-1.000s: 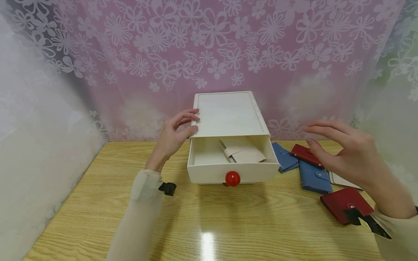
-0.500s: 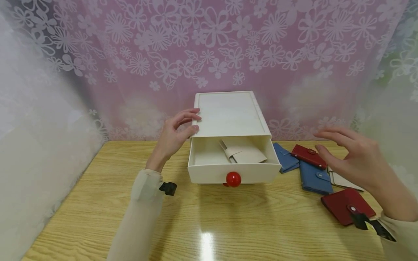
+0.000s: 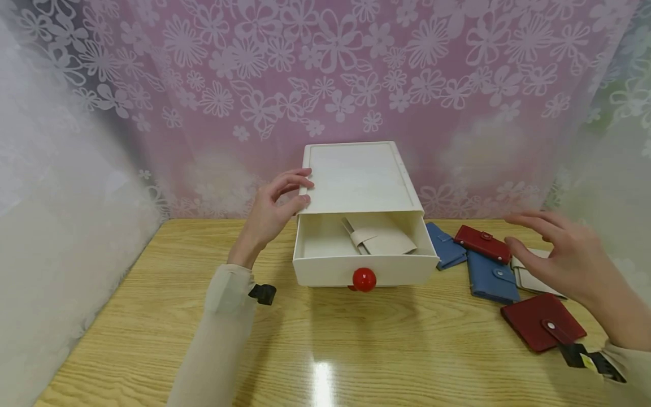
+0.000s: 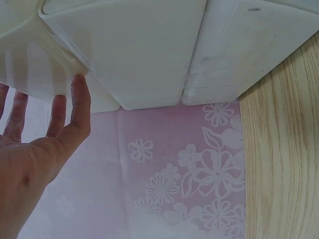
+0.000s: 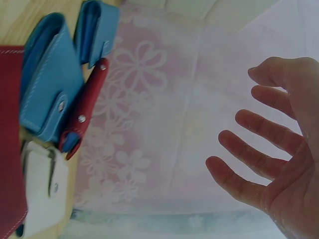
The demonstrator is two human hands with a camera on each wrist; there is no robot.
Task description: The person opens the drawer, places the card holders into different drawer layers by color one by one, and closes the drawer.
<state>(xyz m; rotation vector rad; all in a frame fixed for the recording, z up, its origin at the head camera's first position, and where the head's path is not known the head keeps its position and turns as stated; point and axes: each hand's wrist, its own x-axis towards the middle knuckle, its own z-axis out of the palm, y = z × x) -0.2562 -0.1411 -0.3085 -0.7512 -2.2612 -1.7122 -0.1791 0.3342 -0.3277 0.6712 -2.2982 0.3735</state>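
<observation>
A white drawer box (image 3: 358, 175) stands at the back middle of the table, its drawer (image 3: 325, 271) pulled out, with a red round knob (image 3: 364, 279) on the front. Inside the drawer lies a cream wallet (image 3: 389, 236) with a strap. My left hand (image 3: 269, 212) rests its fingertips on the box's upper left edge; the left wrist view shows the fingers (image 4: 79, 99) against the white side. Over the wallets on the right, my right hand (image 3: 569, 254) hovers with nothing in it, fingers spread apart in the right wrist view. It is nearest a white wallet (image 3: 534, 280) and a red narrow wallet (image 3: 483, 243).
Two blue wallets (image 3: 492, 277) lie right of the drawer, beside a larger red wallet (image 3: 541, 322) nearer the front. The wooden table (image 3: 203, 339) ends against a pink flowered curtain (image 3: 325, 85) at the back.
My right hand has moved to the right, away from the drawer, uncovering more of the red and white wallets. My left hand stays on the box.
</observation>
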